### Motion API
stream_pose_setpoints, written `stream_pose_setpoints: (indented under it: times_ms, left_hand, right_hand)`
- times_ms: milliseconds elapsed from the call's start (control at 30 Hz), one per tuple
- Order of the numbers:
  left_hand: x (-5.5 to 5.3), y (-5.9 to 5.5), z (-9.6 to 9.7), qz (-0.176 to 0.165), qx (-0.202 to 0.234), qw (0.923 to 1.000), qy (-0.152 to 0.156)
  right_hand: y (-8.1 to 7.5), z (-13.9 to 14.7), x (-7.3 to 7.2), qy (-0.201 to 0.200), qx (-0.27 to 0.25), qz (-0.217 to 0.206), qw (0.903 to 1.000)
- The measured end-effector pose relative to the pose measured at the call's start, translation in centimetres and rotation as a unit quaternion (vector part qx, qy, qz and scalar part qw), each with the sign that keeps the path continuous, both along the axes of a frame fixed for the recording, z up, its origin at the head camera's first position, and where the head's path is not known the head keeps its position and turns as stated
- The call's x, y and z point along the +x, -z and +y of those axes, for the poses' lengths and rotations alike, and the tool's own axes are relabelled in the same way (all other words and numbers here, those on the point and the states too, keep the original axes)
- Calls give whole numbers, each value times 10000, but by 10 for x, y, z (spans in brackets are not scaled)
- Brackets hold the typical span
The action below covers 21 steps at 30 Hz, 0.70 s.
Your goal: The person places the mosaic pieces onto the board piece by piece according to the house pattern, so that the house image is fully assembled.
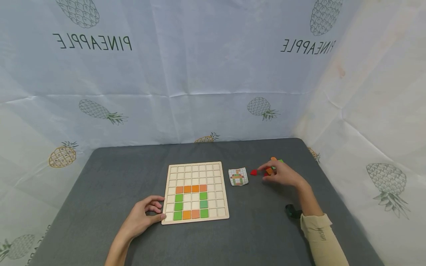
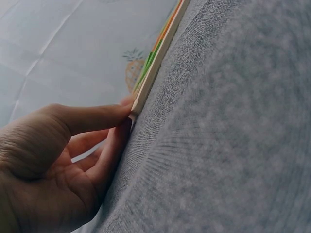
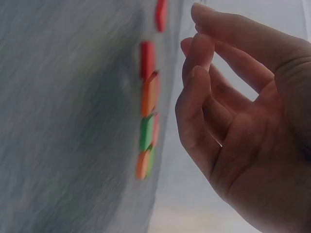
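Note:
A wooden grid board (image 1: 194,173) lies on the dark table, with orange and green square tiles set in a ring on its lower half. At its lower left corner my left hand (image 1: 138,220) holds the edge between thumb and fingers, as the left wrist view also shows. My right hand (image 1: 283,173) hovers, fingers loosely bent and holding nothing, over a small group of red, orange and green pieces. In the right wrist view, a red piece (image 3: 147,59) and an orange piece (image 3: 148,94) lie apart from the fingertips. One red piece (image 1: 254,172) lies left of that hand.
Between board and loose pieces lies a small printed pattern card (image 1: 238,177). A dark object (image 1: 293,211) sits beside the right forearm. Pineapple-print cloth (image 1: 206,74) hangs behind the grey table (image 1: 110,177) and along its sides.

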<state>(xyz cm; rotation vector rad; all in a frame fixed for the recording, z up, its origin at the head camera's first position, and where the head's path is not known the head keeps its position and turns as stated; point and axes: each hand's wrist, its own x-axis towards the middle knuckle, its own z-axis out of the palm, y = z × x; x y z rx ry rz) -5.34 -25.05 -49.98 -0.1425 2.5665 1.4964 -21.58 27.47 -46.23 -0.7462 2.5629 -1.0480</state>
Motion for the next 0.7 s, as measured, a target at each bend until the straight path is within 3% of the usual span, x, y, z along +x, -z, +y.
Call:
stream_pose_setpoints:
  times_ms: [333,700]
  left_hand:
    - [0,0,0,-15,-6,10000,-11]
    - [1,-1,1,-16,16,10000,-30]
  right_hand:
    - [14,18,-4,31,137,-371,9992]
    - [17,20,-5,180,280,-187,9993]
